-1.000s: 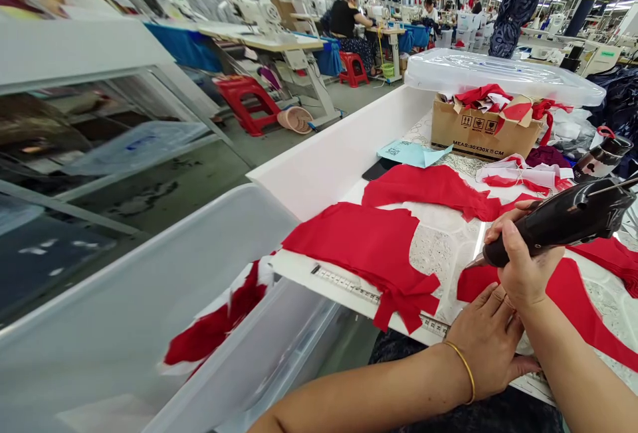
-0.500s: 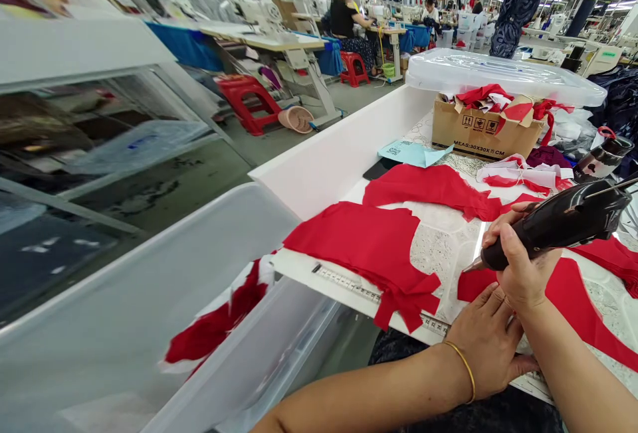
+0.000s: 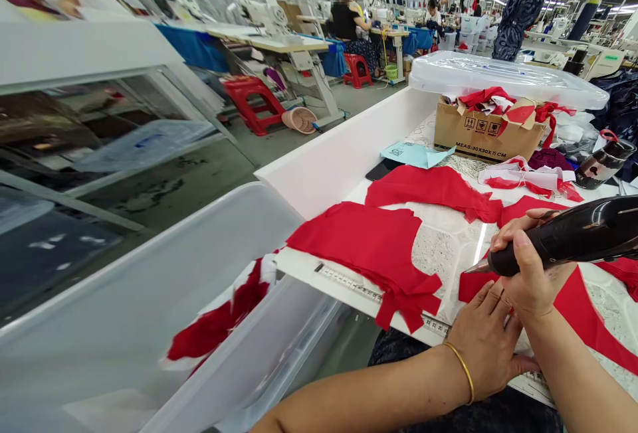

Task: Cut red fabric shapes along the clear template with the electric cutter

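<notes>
My right hand is wrapped round a black electric hand tool with a narrow, pointed metal tip. That tip rests at the upper left edge of a red fabric piece, touching it or just over it; I cannot tell which. My left hand, with a gold bangle on the wrist, lies flat with fingers stretched out at the lower edge of the same cloth, below the tool. Left of both hands is a stack of cut red fabric, its strips hanging over the table's front edge.
A measuring tape runs along the table edge. Farther back lie more red cloth, a light blue paper and a cardboard box of scraps. A clear plastic bin stands left, with red and white cloth inside.
The black tool's rear end has tipped lower, and its body has shifted slightly right with my right hand. My left hand stays flat on the cloth. The view has shifted a little.
</notes>
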A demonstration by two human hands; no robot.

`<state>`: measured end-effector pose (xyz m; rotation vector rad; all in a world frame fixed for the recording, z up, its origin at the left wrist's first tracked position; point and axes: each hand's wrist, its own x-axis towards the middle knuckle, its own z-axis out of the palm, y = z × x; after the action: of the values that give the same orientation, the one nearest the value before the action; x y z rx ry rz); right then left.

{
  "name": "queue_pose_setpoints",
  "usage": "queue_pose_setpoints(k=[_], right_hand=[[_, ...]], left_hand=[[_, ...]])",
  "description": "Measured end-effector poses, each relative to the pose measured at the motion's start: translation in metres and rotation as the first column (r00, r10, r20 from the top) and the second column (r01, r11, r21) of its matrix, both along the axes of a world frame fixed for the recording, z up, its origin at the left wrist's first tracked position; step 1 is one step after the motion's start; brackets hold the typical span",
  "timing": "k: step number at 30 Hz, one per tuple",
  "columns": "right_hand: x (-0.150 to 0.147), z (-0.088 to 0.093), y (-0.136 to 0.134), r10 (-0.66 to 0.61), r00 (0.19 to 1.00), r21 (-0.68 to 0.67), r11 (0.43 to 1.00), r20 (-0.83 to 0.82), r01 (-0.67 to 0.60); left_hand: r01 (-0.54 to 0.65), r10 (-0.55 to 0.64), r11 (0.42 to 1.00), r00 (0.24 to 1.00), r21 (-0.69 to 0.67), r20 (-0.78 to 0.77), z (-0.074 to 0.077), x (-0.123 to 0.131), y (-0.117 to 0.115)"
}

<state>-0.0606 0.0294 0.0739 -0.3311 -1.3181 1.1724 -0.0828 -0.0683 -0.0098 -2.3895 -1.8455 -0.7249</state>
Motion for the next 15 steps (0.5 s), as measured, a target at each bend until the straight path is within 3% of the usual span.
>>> queue_pose_setpoints(k=[8,15], right_hand=[[0.000,-0.004,-0.005,0.049,0.999,-0.014,0.999,0.017,-0.049],[-0.001,-0.006,-0.004,0.040,0.999,-0.023,0.999,0.015,-0.040]], left_hand=[[-0.047,0.047,0.999,0.999,-0.017,0.008,-0.011,0.003,0.000],[-0.048,0.048,0.999,0.999,-0.013,0.013,-0.010,0.004,0.001]])
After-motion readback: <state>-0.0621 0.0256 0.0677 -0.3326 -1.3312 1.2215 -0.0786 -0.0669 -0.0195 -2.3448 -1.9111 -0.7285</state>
